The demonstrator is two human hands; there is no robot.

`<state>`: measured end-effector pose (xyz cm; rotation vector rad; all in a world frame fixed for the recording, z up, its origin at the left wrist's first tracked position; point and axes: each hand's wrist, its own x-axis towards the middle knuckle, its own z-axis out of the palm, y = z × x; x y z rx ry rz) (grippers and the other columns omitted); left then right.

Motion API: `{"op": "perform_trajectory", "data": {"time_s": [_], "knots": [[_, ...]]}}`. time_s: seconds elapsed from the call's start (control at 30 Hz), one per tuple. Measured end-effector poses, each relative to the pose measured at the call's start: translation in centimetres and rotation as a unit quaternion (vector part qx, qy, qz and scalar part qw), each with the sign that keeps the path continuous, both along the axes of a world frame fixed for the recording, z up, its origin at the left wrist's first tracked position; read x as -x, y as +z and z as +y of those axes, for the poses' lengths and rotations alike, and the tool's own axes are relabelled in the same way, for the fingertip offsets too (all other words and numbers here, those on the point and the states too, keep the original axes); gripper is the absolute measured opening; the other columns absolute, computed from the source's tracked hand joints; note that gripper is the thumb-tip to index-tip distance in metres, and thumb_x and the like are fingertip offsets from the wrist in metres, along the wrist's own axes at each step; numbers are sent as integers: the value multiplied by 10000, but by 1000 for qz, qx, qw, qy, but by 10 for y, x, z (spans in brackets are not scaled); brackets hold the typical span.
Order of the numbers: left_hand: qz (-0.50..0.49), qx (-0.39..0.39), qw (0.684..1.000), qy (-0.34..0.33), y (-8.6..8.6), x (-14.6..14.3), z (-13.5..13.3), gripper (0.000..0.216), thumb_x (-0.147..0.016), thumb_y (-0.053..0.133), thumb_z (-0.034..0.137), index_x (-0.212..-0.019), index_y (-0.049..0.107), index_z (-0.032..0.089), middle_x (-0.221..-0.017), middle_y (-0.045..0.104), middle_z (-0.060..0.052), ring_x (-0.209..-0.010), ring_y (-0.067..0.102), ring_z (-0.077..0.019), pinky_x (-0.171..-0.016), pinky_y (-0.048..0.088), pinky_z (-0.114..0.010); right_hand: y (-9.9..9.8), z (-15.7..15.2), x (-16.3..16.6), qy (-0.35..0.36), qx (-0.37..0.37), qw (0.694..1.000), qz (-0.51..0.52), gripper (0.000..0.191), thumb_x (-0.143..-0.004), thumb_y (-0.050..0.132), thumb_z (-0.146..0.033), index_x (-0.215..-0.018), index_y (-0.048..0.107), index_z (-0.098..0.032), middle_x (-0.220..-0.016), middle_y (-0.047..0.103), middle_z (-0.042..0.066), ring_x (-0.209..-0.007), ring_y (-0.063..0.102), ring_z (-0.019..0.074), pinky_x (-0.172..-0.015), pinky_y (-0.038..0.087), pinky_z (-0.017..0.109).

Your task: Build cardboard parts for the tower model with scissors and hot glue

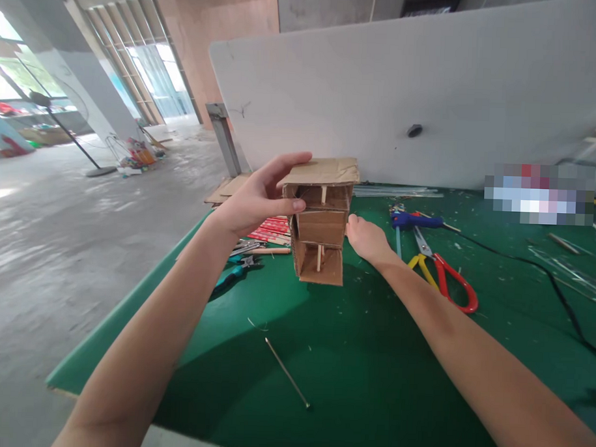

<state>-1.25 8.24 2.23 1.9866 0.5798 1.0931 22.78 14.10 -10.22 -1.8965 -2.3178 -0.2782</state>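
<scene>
Left hand (256, 199) clasps the cardboard box (322, 227) at upper left, while the right hand (368, 239) sits partly hidden at its right side, that grip impossible to tell!

The small brown three-tiered box (321, 227) is matt cardboard with rough cut edges; the slim pale sticks (323, 195) inside look wooden. The flat green bench (370, 382) is smooth with a soft sheen. The long thin nail (287, 372) is shiny metal. The red-and-yellow-handled scissors (423, 243) join smooth plastic grips to metal blades. The upright white panel (341, 107) looks smooth and matt, the grey floor (27, 273) like concrete with glossy patches.
</scene>
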Motion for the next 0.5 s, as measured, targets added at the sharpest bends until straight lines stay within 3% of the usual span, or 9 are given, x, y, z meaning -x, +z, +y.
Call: {"op": "perform_trajectory", "data": {"time_s": [0.13,0.33,0.5], "knots": [[-2,0,1000,0,1,2,0,653,-674,760,395,-1272,502,344,-1305,521,-25,-1229,465,-326,-989,453,-460,5,-4,-1,1,7,1000,1,269,-969,257,-208,-1088,474,-101,-1074,566,214,-904,629,283,-674,428,319],[-7,-1,1000,0,2,6,1,644,-677,762,370,-1267,505,344,-1263,556,-23,-1214,479,-319,-982,458,-459,30,-9,-14,51,90,995,-7,198,-864,409,-76,-971,551,-164,-976,619,138,-867,622,241,-670,410,290],[-6,-2,1000,1,3,6,1,645,-677,761,361,-1269,508,322,-1270,552,-34,-1215,479,-327,-1001,439,-476,41,-12,-14,44,135,990,-12,219,-838,423,-51,-968,564,-156,-993,620,155,-883,618,264,-687,411,315]]}}
